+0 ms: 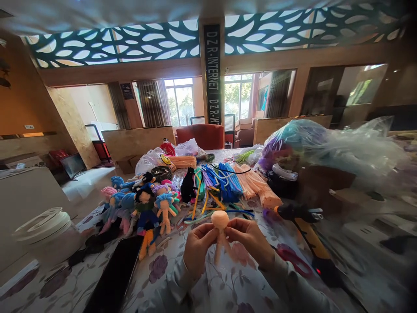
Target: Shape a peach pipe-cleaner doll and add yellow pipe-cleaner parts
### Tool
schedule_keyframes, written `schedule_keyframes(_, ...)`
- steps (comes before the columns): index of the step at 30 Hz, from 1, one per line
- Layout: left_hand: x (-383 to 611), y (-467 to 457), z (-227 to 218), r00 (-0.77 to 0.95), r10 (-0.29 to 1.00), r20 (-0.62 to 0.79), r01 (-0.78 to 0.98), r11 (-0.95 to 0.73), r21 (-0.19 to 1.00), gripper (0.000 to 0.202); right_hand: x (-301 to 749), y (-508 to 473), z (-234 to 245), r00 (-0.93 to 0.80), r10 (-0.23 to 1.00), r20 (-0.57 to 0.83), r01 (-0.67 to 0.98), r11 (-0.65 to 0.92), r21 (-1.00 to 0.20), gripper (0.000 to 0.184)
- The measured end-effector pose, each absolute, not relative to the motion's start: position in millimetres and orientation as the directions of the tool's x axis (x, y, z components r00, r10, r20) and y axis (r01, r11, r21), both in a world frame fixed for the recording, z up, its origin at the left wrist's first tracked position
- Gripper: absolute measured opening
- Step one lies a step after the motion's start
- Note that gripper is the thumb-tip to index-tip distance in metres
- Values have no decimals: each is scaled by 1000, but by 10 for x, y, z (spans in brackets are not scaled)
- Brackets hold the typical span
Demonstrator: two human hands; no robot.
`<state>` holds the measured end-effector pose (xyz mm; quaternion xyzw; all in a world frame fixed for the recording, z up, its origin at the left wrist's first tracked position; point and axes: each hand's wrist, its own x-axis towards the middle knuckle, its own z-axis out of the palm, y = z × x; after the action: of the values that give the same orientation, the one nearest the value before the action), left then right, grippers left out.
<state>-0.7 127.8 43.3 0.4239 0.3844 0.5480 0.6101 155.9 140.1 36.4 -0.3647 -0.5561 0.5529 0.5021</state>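
Floral cloth [143, 280] underlies peach figure [220, 220] pinched between hands [197, 248] [251, 237].

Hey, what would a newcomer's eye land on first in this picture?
Probably the round-headed peach figure at lower centre, held between the left hand and right hand. Behind it, bundled blue pipe cleaners and peach pipe cleaners stand out, with a cluster of small dolls to the left. Bulging clear plastic bags dominate the right side.
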Motion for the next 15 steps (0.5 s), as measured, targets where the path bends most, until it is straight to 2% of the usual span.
schedule_keyframes(9,-12,1306,354,107,994,36,-329,1,944,18,1509,1399,332,-204,967,151,-79,138,-987,31)
schedule_keyframes(15,-7,1315,335,108,994,18,-385,25,923,20,1478,1382,302,-207,967,147,-171,112,-979,32)
